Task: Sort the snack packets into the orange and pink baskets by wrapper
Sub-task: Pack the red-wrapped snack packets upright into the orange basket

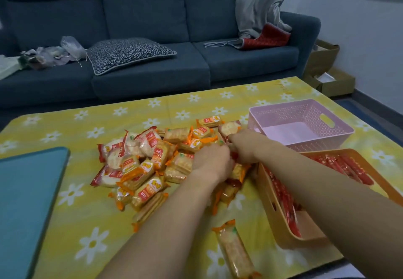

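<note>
A heap of snack packets [150, 160] with orange and red wrappers lies in the middle of the yellow flowered cloth [65, 224]. My left hand [212, 162] reaches into the heap's right side, fingers curled down among the packets. Beside it, my right hand [244, 147] grips a red-edged cracker packet [230, 129] at the heap's far right. The pink basket [305, 123] stands at the right with nothing showing inside. Nearer to me, the orange basket [281, 213] holds several red packets [340, 165]. One long orange packet [234, 250] lies alone near the front edge.
A teal tray [28, 202] lies on the cloth at the left. Behind the table stands a dark blue sofa [152, 27] with cushions, plastic bags and a red pad. Cardboard boxes [327, 73] sit on the floor at the far right.
</note>
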Demonstrator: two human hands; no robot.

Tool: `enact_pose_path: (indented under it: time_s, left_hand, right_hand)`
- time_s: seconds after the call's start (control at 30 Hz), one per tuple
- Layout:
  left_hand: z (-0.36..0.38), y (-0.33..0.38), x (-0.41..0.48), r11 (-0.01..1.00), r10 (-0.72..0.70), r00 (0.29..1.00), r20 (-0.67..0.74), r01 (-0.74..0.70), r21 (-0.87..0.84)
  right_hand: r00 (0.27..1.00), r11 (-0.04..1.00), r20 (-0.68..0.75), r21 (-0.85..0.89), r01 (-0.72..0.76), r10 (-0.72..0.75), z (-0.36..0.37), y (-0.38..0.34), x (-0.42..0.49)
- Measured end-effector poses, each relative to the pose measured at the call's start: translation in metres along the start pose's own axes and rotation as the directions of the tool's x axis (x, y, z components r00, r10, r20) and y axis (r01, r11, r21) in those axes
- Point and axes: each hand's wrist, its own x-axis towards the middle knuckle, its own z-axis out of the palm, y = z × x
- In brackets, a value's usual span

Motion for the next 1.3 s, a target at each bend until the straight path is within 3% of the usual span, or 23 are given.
enact_pose_path:
  time_s: [0.13, 0.3, 0.43, 0.5, 0.57, 0.7, 0.8, 0.87, 0.93, 0.97, 1.0, 1.03, 1.07, 1.1, 1.17, 1.2, 1.3]
  left_hand:
    - [0.006, -0.002, 0.009, 0.997, -0.075, 0.995, 0.064, 0.073, 0.03]
    - [0.012, 0.006, 0.012, 0.987, -0.157, 0.978, 0.135, 0.162, -0.022]
    - [0.014, 0.004, 0.008, 0.976, -0.164, 0.981, 0.1, 0.176, -0.131]
    - [0.013, -0.001, 0.006, 0.939, -0.188, 0.978, 0.095, 0.207, -0.275]
    - [0.006, -0.006, 0.003, 0.815, -0.222, 0.971, 0.089, 0.235, -0.529]
    - [-0.026, -0.017, -0.008, 0.37, -0.234, 0.972, 0.023, 0.111, -0.922]
    - [-0.041, -0.019, -0.018, 0.123, -0.188, 0.982, -0.006, 0.018, -0.992]
    - [-0.037, -0.018, -0.019, 0.001, -0.185, 0.983, 0.02, 0.021, -1.0]
    - [-0.03, -0.023, -0.017, -0.1, -0.227, 0.973, 0.05, 0.028, -0.995]
    - [-0.03, -0.028, -0.017, -0.128, -0.268, 0.962, 0.052, 0.018, -0.992]
    - [-0.03, -0.035, -0.015, -0.142, -0.318, 0.947, 0.048, 0.002, -0.99]
    - [-0.031, -0.042, -0.014, -0.152, -0.36, 0.932, 0.043, -0.013, -0.988]
    - [-0.03, -0.049, -0.012, -0.168, -0.395, 0.917, 0.049, -0.02, -0.986]
    - [-0.031, -0.054, -0.011, -0.196, -0.417, 0.907, 0.064, -0.021, -0.98]
    - [-0.029, -0.06, -0.01, -0.226, -0.436, 0.894, 0.107, 0.007, -0.974]
    - [-0.027, -0.06, -0.009, -0.203, -0.439, 0.891, 0.12, 0.032, -0.979]
    - [-0.02, -0.058, -0.009, -0.094, -0.43, 0.895, 0.117, 0.085, -0.992]
  right_hand:
    - [0.997, 0.996, 0.075, -0.081, -0.026, 0.032, -0.002, -0.003, 0.006]
    - [0.999, 0.996, 0.044, -0.086, -0.026, 0.03, -0.002, -0.001, 0.006]
    - [0.996, 0.995, -0.073, 0.087, -0.038, 0.044, -0.005, 0.005, 0.002]
    - [0.984, 0.925, -0.14, 0.377, -0.053, 0.114, -0.015, 0.01, -0.007]
    - [0.952, 0.76, -0.217, 0.649, -0.024, 0.216, -0.027, 0.014, -0.021]
    - [0.892, 0.355, -0.199, 0.934, 0.048, 0.405, -0.046, 0.035, -0.033]
    - [0.953, 0.128, -0.057, 0.992, 0.02, 0.297, -0.053, 0.031, -0.039]
    - [0.99, 0.078, 0.003, 0.997, -0.015, 0.141, -0.056, 0.021, -0.042]
    - [0.994, 0.098, -0.018, 0.995, 0.008, 0.104, -0.058, 0.019, -0.041]
    - [0.983, 0.151, -0.055, 0.988, 0.029, 0.175, -0.058, 0.021, -0.037]
    - [0.954, 0.303, -0.115, 0.953, 0.028, 0.276, -0.055, 0.027, -0.031]
    - [0.92, 0.553, -0.197, 0.833, -0.025, 0.338, -0.051, 0.032, -0.026]
    - [0.908, 0.791, -0.252, 0.599, -0.124, 0.333, -0.047, 0.034, -0.025]
    - [0.922, 0.924, -0.242, 0.314, -0.219, 0.301, -0.041, 0.032, -0.025]
    - [0.956, 0.947, -0.143, -0.163, -0.276, 0.254, -0.028, 0.023, -0.024]
    - [0.967, 0.92, -0.108, -0.3, -0.252, 0.229, -0.024, 0.018, -0.023]
    - [0.973, 0.867, -0.078, -0.442, -0.229, 0.217, -0.021, 0.008, -0.019]
